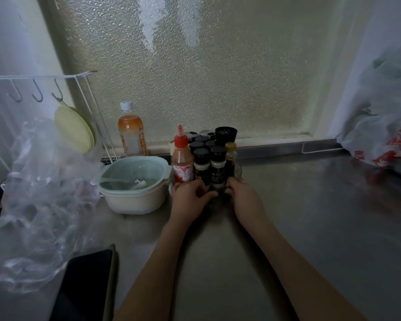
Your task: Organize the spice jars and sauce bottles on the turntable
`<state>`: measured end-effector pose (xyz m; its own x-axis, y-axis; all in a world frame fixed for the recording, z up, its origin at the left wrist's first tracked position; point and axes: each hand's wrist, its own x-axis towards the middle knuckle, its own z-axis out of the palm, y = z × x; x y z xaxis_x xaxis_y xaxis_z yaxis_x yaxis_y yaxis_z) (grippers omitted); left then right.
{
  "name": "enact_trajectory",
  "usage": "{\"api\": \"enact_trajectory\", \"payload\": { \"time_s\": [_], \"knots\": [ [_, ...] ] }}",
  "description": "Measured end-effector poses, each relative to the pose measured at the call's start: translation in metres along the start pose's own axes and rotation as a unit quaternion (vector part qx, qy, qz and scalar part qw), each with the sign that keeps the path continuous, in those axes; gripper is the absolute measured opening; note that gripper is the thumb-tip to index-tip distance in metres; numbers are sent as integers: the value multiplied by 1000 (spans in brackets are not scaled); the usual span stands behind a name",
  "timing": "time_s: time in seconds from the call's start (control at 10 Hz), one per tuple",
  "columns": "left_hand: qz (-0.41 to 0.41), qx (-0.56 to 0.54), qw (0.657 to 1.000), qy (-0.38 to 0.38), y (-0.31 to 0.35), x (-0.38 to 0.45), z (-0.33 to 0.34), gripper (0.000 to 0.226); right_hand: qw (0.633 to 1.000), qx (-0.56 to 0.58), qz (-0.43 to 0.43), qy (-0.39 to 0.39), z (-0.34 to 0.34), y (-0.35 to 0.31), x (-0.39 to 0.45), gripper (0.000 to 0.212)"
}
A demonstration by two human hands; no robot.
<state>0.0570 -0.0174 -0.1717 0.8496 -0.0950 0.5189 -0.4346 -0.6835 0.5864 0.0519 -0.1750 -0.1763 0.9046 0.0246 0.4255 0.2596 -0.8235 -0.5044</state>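
Observation:
Several black-capped spice jars (217,165) stand packed together on a clear turntable (238,173) at the back of the steel counter. A red-capped sauce bottle (182,162) stands at the cluster's left and a gold-capped dark bottle (230,158) at its right. A tall black-lidded container (225,135) rises behind. My left hand (190,196) grips the turntable's front left, just below the sauce bottle. My right hand (242,193) holds the front right edge. The turntable's front rim is hidden by my fingers.
A pale green colander in a white bowl (134,181) sits just left of the cluster. An orange drink bottle (131,133) stands behind it. Crumpled clear plastic (39,200) and a white wire rack (42,89) fill the left. Plastic bags (384,135) lie at the right.

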Motion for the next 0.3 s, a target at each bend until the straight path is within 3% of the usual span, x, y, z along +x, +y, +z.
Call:
{"api": "enact_trajectory", "payload": {
  "time_s": [0.2, 0.3],
  "knots": [
    [10, -4, 1000, -15, -8, 1, 0, 25, 1000, 12, -12, 19, 4, 5, 1, 12],
    [38, 15, 999, 13, 11, -2, -6, 20, 998, 40, -13, 57, -4, -1, -5, 15]
  ]
}}
